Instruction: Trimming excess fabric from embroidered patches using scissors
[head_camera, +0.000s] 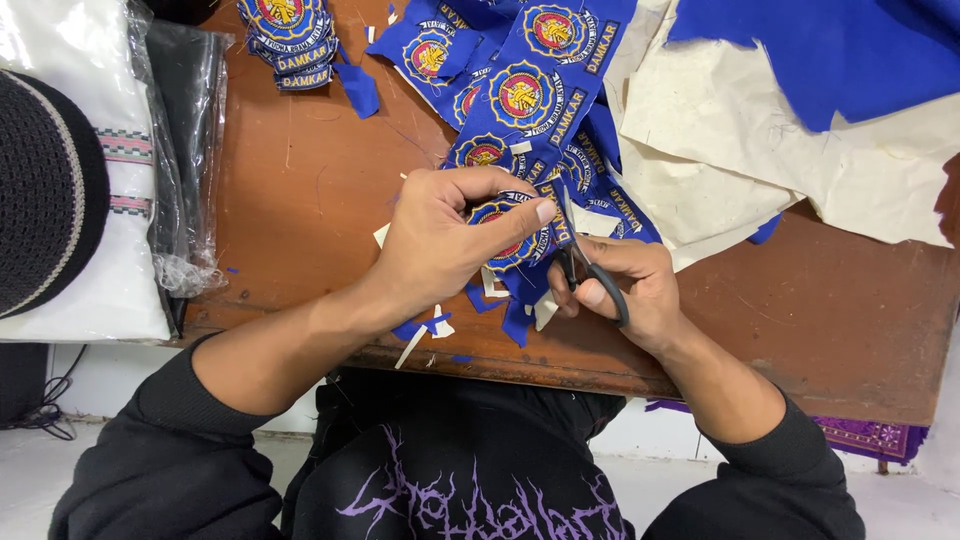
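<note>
My left hand (440, 235) pinches a round embroidered badge (505, 243) on a strip of blue cloth (530, 110) that runs up the brown wooden table (300, 190). My right hand (625, 285) grips black scissors (590, 270), blades pointing up at the badge's right edge. Blue and white offcuts (425, 330) lie under my hands at the table's near edge.
A pile of cut badges (290, 35) sits at the table's far side. Cream backing cloth (760, 130) and more blue fabric (840, 45) cover the right. White folded goods in clear plastic (130, 200) and a dark knitted cap (45, 190) lie at the left.
</note>
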